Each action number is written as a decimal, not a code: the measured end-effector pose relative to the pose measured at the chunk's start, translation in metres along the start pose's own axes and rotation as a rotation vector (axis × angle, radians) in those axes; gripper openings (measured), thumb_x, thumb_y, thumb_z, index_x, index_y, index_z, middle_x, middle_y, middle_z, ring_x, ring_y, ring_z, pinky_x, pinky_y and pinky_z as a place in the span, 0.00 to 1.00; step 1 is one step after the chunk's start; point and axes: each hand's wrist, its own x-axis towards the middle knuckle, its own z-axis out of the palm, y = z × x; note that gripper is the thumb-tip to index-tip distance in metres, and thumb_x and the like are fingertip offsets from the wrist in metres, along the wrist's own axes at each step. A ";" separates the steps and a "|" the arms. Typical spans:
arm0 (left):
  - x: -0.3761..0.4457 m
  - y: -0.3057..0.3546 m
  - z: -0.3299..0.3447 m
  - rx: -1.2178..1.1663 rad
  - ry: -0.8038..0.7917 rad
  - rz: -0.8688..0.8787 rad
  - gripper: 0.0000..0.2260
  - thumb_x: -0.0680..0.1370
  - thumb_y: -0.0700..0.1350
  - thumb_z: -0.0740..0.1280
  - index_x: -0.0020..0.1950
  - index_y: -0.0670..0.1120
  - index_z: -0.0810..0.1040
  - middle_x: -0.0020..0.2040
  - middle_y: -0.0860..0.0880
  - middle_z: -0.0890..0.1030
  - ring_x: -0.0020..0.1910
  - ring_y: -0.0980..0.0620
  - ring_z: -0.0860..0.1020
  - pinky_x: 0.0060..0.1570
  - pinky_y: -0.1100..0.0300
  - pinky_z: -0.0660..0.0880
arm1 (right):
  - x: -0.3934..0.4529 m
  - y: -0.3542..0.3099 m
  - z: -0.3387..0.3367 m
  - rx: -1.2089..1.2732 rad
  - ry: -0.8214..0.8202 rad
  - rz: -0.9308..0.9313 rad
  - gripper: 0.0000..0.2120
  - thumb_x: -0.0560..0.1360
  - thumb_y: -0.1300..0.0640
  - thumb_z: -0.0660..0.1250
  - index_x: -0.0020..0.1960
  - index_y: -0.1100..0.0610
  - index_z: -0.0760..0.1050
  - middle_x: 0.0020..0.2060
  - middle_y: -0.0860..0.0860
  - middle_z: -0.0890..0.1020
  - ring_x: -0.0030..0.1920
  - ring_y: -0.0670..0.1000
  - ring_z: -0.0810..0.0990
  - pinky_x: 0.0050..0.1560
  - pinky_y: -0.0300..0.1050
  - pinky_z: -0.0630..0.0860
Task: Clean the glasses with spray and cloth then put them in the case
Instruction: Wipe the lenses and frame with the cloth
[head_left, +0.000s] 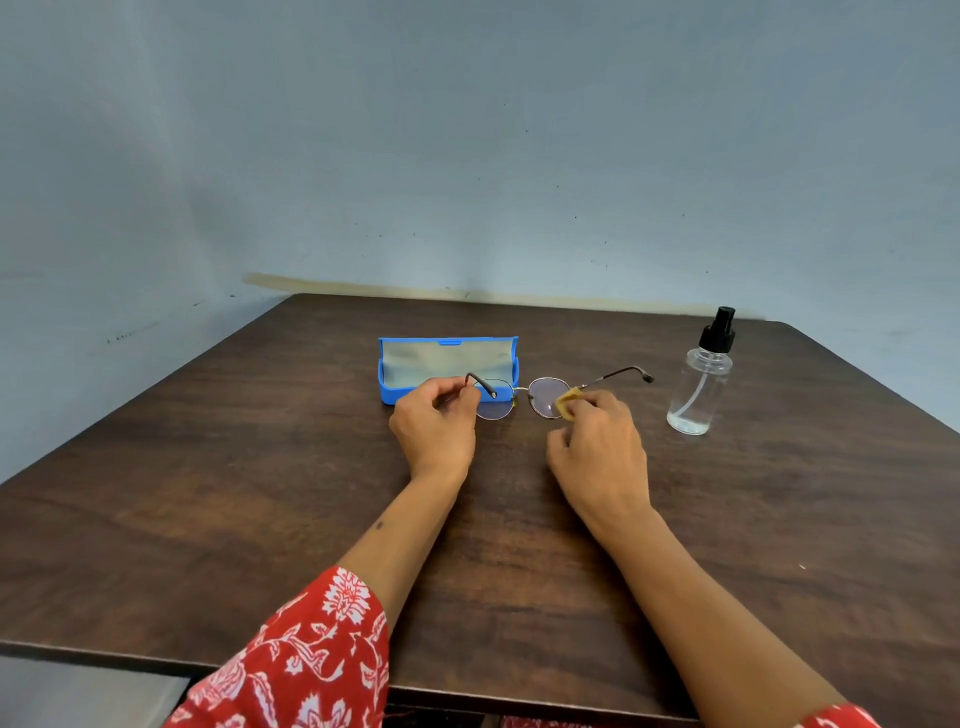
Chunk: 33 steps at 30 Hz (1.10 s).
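Thin metal-framed glasses (524, 396) with round lenses are held just above the dark wooden table (260, 493), their arms unfolded. My left hand (436, 423) pinches the frame at its left hinge. My right hand (597, 441) holds a small yellow cloth (566, 401) against the right lens. An open blue glasses case (447, 366) with a grey lining stands right behind the glasses. To the right stands a clear spray bottle (701, 382) with a black nozzle, upright and apart from both hands.
A pale blue wall (467, 156) rises straight behind the table's far edge. The table's near edge runs below my forearms, and red patterned sleeves (311, 660) show at the bottom.
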 end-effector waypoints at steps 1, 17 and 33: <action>0.000 0.000 0.000 -0.002 -0.009 0.004 0.05 0.72 0.38 0.71 0.46 0.41 0.83 0.36 0.53 0.81 0.40 0.51 0.82 0.50 0.50 0.80 | 0.000 0.001 0.000 -0.012 0.001 0.014 0.14 0.71 0.64 0.60 0.54 0.60 0.78 0.57 0.54 0.75 0.58 0.55 0.71 0.46 0.46 0.73; -0.003 -0.001 0.001 0.054 -0.080 0.062 0.05 0.72 0.37 0.71 0.46 0.41 0.84 0.38 0.50 0.83 0.40 0.52 0.82 0.50 0.50 0.80 | 0.001 -0.003 0.001 0.134 -0.014 -0.112 0.17 0.70 0.67 0.62 0.58 0.62 0.77 0.58 0.56 0.76 0.59 0.54 0.74 0.55 0.44 0.71; -0.001 0.001 -0.001 0.008 0.012 -0.008 0.04 0.71 0.38 0.72 0.46 0.42 0.84 0.36 0.52 0.81 0.39 0.52 0.82 0.48 0.52 0.81 | 0.001 -0.001 -0.001 0.013 -0.031 -0.039 0.16 0.70 0.65 0.61 0.57 0.60 0.77 0.58 0.54 0.75 0.59 0.55 0.71 0.50 0.48 0.74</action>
